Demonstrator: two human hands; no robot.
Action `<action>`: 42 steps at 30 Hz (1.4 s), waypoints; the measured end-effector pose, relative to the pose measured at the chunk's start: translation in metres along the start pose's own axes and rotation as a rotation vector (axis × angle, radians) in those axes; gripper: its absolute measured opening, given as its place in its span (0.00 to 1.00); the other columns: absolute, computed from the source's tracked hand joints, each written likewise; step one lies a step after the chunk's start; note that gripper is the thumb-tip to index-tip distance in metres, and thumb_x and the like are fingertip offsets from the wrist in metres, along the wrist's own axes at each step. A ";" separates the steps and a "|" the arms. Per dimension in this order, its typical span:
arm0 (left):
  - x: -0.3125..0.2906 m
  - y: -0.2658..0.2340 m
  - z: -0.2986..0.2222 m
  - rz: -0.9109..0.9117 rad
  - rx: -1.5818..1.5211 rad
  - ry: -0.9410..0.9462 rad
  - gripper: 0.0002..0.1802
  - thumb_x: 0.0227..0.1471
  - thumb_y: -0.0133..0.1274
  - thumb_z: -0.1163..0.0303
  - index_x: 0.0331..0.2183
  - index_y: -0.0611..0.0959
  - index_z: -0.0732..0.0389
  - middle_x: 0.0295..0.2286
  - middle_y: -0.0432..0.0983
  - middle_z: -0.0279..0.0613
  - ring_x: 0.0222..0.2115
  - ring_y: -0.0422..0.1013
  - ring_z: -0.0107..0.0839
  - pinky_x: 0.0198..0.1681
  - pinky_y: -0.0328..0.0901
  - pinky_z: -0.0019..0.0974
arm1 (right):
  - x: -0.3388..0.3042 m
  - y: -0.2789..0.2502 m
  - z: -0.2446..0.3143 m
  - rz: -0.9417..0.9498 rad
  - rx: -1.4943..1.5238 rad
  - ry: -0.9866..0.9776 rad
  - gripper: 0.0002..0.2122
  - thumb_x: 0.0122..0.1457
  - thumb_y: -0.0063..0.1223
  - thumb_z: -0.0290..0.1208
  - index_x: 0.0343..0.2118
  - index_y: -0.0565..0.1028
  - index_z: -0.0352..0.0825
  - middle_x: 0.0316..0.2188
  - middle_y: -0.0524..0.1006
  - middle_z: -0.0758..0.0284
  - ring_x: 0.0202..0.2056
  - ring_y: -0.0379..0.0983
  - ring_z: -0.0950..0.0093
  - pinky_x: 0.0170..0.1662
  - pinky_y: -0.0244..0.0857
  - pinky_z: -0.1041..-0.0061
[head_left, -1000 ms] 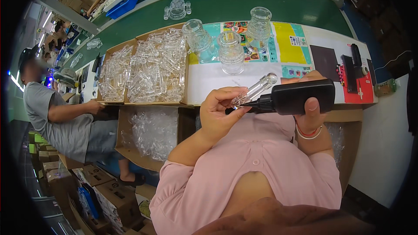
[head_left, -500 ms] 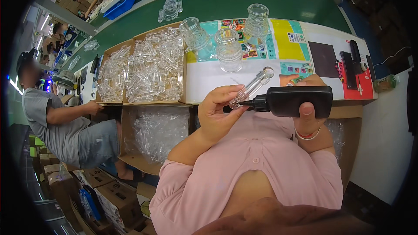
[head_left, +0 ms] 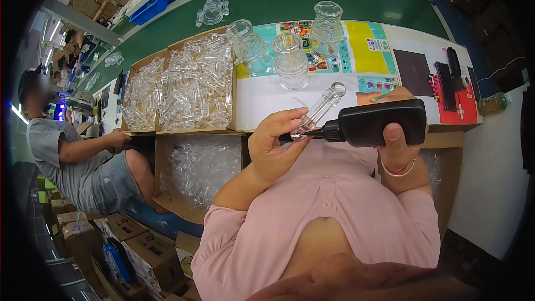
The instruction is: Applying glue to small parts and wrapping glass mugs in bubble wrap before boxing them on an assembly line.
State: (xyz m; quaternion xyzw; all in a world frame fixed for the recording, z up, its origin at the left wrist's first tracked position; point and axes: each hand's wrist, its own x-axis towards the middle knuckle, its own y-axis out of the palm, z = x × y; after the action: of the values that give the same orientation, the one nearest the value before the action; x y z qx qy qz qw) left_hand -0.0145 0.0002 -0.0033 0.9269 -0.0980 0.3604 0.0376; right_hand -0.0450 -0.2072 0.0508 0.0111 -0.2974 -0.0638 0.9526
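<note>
Between the fingertips of my left hand (head_left: 276,144) is a small clear tube-shaped piece (head_left: 323,109) with a round ball end, tilted up to the right. My right hand (head_left: 397,139) is wrapped round a black squeeze bottle (head_left: 382,124), lying nearly level. Its pointed nozzle (head_left: 317,132) meets the lower end of the clear piece; whether liquid comes out is too small to tell. Beyond my hands stand three clear ribbed vessels: one at the left (head_left: 249,47), one in the middle (head_left: 291,61), one at the right (head_left: 326,30).
Left of my hands, a cardboard tray (head_left: 234,100) holds many clear pieces. Below it sits an open carton (head_left: 178,207) with a plastic liner. A clear assembly (head_left: 212,9) rests on the green belt (head_left: 267,5). A person (head_left: 72,150) sits at the left.
The clear piece and black bottle have shifted slightly left, with the nozzle still at the piece's lower end. The seated person's knee at the left has swung up and outward.
</note>
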 end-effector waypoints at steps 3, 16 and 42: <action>0.003 -0.002 -0.001 0.016 0.108 0.030 0.23 0.32 0.59 0.86 0.35 0.73 0.64 0.36 0.72 0.53 0.36 0.72 0.37 0.37 0.67 0.31 | 0.002 0.000 0.003 -0.001 0.012 0.005 0.17 0.50 0.54 0.38 0.33 0.70 0.25 0.28 0.71 0.61 0.28 0.66 0.76 0.31 0.60 0.79; 0.008 -0.005 -0.008 0.029 0.320 0.070 0.23 0.29 0.61 0.85 0.35 0.76 0.65 0.32 0.73 0.49 0.32 0.72 0.36 0.33 0.68 0.29 | 0.002 -0.011 0.024 0.410 -0.334 -0.387 0.19 0.39 0.63 0.29 0.35 0.70 0.28 0.29 0.73 0.63 0.26 0.71 0.70 0.27 0.66 0.76; 0.000 -0.010 -0.020 0.151 -0.593 -0.630 0.23 0.44 0.54 0.79 0.44 0.68 0.69 0.37 0.71 0.49 0.39 0.69 0.31 0.44 0.64 0.31 | -0.009 -0.011 0.017 0.429 -0.190 -0.631 0.20 0.46 0.59 0.34 0.39 0.65 0.29 0.34 0.69 0.56 0.28 0.70 0.68 0.28 0.66 0.73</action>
State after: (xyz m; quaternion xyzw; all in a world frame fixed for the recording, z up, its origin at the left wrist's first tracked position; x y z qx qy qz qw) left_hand -0.0256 0.0123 0.0114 0.9309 -0.2714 0.0184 0.2438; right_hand -0.0630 -0.2170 0.0589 -0.1595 -0.5641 0.1092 0.8028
